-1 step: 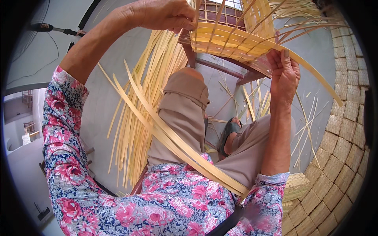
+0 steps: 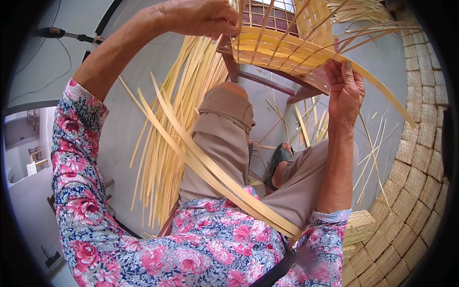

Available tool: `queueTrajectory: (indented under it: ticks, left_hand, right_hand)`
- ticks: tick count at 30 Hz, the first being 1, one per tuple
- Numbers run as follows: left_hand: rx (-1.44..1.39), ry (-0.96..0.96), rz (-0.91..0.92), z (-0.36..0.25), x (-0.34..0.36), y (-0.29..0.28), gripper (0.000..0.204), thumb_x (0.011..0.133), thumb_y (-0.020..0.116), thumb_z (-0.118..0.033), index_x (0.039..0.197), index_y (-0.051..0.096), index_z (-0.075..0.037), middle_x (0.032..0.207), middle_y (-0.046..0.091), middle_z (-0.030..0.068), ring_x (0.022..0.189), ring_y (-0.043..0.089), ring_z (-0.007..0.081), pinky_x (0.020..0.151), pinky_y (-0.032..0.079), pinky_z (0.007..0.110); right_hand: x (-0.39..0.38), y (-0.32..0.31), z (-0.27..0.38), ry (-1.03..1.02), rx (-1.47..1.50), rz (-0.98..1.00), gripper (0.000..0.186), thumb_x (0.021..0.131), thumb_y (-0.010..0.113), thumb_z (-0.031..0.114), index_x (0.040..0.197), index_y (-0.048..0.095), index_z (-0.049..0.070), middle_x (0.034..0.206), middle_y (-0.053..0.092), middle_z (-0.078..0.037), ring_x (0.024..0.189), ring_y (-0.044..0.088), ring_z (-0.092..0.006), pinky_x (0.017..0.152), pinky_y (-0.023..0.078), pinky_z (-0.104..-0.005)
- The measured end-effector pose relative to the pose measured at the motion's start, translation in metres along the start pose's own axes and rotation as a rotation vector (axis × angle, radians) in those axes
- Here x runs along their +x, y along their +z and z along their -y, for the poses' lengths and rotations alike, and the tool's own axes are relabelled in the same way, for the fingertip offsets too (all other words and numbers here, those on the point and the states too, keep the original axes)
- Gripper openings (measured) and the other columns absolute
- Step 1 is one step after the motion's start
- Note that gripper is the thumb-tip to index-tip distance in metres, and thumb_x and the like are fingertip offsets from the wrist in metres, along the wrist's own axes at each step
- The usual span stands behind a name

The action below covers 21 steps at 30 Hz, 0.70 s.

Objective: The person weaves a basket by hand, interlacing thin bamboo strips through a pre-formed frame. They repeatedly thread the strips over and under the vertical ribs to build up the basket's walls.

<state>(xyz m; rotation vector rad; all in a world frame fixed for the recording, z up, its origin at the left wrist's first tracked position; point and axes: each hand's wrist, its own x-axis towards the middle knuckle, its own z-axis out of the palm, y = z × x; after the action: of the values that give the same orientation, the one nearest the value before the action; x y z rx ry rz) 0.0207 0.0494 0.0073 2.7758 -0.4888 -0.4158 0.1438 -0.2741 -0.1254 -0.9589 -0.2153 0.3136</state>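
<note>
A partly woven basket [image 2: 272,55] of yellow bamboo strips rests on a dark red wooden stool [image 2: 267,82] at the top of the view. Closed at the basket's near left corner, my left hand [image 2: 203,20] pinches its woven edge. At the near right corner, my right hand [image 2: 345,88] has thumb and fingers closed on a long flat bamboo strip [image 2: 382,88]. That strip runs along the basket's near side, and its loose end curves out to the right. Thin upright stakes stick up from the weave. Several loose strips [image 2: 210,172] lie across my lap.
A thick bundle of bamboo strips [image 2: 160,158] lies to the left of my leg. Stacked woven pieces [image 2: 406,191] line the right side. Scraps [image 2: 375,153] are scattered over the grey floor. More strips [image 2: 358,12] lie at the far right, and a fan [image 2: 50,33] stands far left.
</note>
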Motion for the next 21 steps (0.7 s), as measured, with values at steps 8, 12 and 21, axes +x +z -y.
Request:
queueTrajectory:
  ticks: [8, 12, 21]
  left_hand:
    - [-0.047, -0.005, -0.590, 0.002, -0.033, 0.056, 0.049, 0.095, 0.070, -0.024, 0.139, 0.053, -0.011, 0.100, 0.074, 0.0082, 0.092, 0.072, 0.0219, 0.079, 0.058, 0.036]
    - [-0.447, -0.253, -0.989, -0.007, -0.020, 0.123, 0.074, 0.093, 0.075, -0.035, 0.150, 0.036, -0.008, 0.132, 0.061, 0.0136, 0.120, 0.062, 0.0217, 0.093, 0.054, 0.039]
    - [-1.191, -0.207, -1.425, -0.031, 0.058, 0.131, 0.056, 0.104, 0.059, -0.039, 0.143, 0.043, -0.002, 0.126, 0.057, 0.0077, 0.116, 0.054, 0.0124, 0.101, 0.043, 0.027]
  right_hand:
    - [-0.001, 0.008, -0.005, 0.030, 0.104, 0.049, 0.018, 0.100, 0.065, 0.012, 0.113, 0.068, -0.001, 0.108, 0.073, -0.012, 0.101, 0.071, -0.0223, 0.096, 0.059, -0.0384]
    - [-0.008, 0.011, -0.009, 0.039, 0.113, 0.071, 0.019, 0.101, 0.064, 0.011, 0.115, 0.068, -0.001, 0.108, 0.073, -0.012, 0.102, 0.071, -0.0221, 0.097, 0.059, -0.0379]
    - [-0.027, 0.023, -0.007, 0.065, 0.092, 0.070, 0.019, 0.102, 0.061, 0.011, 0.115, 0.068, 0.000, 0.108, 0.073, -0.013, 0.104, 0.071, -0.0247, 0.101, 0.057, -0.0425]
